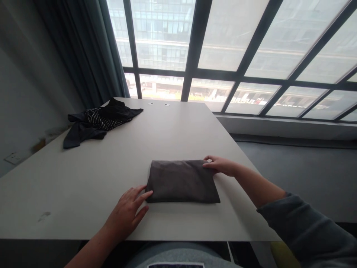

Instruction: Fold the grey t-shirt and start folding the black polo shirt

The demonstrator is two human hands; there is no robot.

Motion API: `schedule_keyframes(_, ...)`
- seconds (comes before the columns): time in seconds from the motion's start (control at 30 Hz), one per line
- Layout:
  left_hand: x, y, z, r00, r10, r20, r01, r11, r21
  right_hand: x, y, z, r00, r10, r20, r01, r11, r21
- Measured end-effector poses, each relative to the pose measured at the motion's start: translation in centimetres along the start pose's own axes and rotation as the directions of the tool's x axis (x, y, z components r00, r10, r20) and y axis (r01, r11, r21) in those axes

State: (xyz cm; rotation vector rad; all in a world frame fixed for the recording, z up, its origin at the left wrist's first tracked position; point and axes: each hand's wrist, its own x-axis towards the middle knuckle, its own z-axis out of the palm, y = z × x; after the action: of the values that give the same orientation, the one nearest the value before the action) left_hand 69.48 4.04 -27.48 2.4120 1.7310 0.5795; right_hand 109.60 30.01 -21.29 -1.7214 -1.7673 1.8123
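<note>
A dark grey piece of fabric [182,182], folded into a flat rectangle, lies on the white table in front of me; it looks like a garment, but its kind does not show. At its left edge rests my left hand [126,210], fingers spread, the fingertips touching the near-left part. My right hand [220,165] has its thumb and fingers closed around the far-right corner. The fabric's underside and inner layers are hidden.
Dark clothes, one patterned with white lines [103,121], lie crumpled at the table's far left. The white table [178,137] reaches toward large windows [217,41]. A dark curtain [80,48] hangs at the left. Two round fittings [166,105] sit near the far edge.
</note>
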Motion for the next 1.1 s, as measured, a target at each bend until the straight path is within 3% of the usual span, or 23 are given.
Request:
schedule_keyframes(0.13,-0.1,-0.2,0.4,0.999,0.016,-0.038,-0.015,1.000,0.019,-3.4,1.7,1.9,0.998,0.061,0.015,-0.061,0.998,-0.027)
schedule_keyframes(0.27,-0.1,-0.2,0.2,0.998,0.037,-0.045,-0.036,0.999,0.028,-5.8,1.6,4.0,0.993,-0.111,-0.036,0.114,0.985,0.130)
schedule_keyframes(0.43,-0.3,-0.2,0.0,0.998,0.044,-0.050,-0.042,0.998,0.051,-6.7,1.3,6.2,0.996,0.005,-0.089,0.022,0.954,0.298)
schedule_keyframes(0.53,-0.7,-0.4,0.1,0.997,0.059,-0.046,-0.056,0.996,0.066,-6.8,1.5,6.5,0.987,-0.112,-0.118,0.140,0.955,0.263)
schedule_keyframes(0.63,-1.2,-0.9,0.4,0.997,0.045,-0.068,-0.039,0.995,0.091,-6.6,1.5,5.4,0.971,-0.238,-0.029,0.240,0.963,0.125)
schedule_keyframes(0.77,-1.8,-2.3,0.8,0.991,-0.021,-0.131,0.042,0.987,0.158,-5.6,-0.2,2.6,0.964,-0.256,0.076,0.262,0.962,-0.071)
schedule_keyframes(0.97,-2.0,-3.2,0.8,0.988,-0.095,-0.122,0.119,0.972,0.204,-2.9,-6.4,-1.0,0.916,-0.312,0.254,0.389,0.846,-0.364)
schedule_keyframes(1.1,-2.0,-3.3,0.8,0.984,-0.053,-0.169,0.093,0.966,0.241,-1.1,-11.4,-1.9,0.871,-0.323,0.371,0.475,0.746,-0.466)
